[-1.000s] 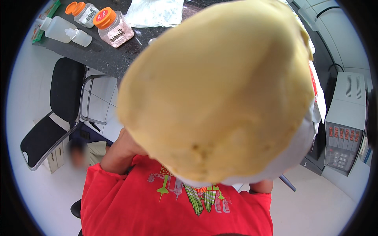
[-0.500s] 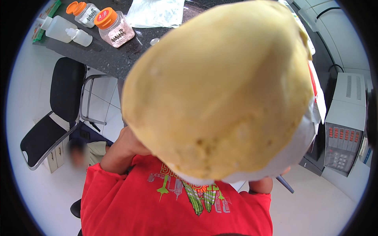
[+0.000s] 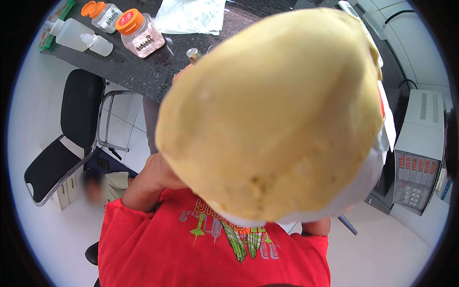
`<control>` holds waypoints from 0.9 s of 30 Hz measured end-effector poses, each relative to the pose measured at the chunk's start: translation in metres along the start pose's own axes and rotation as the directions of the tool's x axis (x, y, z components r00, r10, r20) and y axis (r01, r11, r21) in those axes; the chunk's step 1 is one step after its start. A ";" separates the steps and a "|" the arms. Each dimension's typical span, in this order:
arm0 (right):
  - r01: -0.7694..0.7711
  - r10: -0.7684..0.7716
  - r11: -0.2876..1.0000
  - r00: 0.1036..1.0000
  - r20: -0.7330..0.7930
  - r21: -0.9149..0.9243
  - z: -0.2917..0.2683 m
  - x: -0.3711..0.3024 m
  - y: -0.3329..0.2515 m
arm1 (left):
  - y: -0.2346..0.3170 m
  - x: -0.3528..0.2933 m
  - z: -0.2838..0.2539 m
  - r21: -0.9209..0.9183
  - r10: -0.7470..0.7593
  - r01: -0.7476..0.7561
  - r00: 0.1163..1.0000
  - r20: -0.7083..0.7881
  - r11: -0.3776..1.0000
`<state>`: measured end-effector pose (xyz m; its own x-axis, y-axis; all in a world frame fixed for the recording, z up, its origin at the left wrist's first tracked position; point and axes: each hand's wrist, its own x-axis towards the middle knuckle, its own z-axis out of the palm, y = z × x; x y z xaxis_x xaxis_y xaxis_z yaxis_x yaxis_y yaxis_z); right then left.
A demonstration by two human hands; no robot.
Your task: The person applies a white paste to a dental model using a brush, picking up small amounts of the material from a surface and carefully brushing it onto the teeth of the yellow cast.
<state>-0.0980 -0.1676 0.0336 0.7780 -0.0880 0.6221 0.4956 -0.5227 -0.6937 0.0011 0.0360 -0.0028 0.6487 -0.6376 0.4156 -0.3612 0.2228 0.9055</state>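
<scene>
Over on the dark counter (image 3: 138,71), a pink-filled jar (image 3: 147,43) sits near a translucent bottle (image 3: 73,35)! Far left, a black chair (image 3: 82,107); far right, a pale boxy machine (image 3: 423,119).

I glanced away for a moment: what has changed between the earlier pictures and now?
The yellow mass has shifted rightward in the picture, its top edge now lower. Past its upper left edge a fingertip and more of a small peg now show. Nothing is visibly taken up or let go. The pink jar and chair stayed put.
</scene>
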 end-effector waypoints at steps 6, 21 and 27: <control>0.011 -0.012 1.000 1.000 0.008 0.023 0.003 0.000 0.003 | -0.001 -0.003 -0.002 0.018 0.003 -0.003 1.000 -0.010 1.000; -0.007 0.006 1.000 1.000 0.004 0.015 0.003 0.000 0.000 | -0.013 0.009 -0.014 0.233 -0.029 0.024 0.999 0.018 0.972; -0.004 0.004 1.000 1.000 0.001 0.001 0.004 0.001 0.000 | -0.017 0.010 -0.014 0.169 -0.042 0.039 0.999 0.014 0.985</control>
<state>-0.0964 -0.1644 0.0330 0.7803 -0.0894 0.6190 0.4926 -0.5219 -0.6964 0.0230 0.0359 -0.0124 0.6539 -0.6564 0.3761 -0.4435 0.0701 0.8935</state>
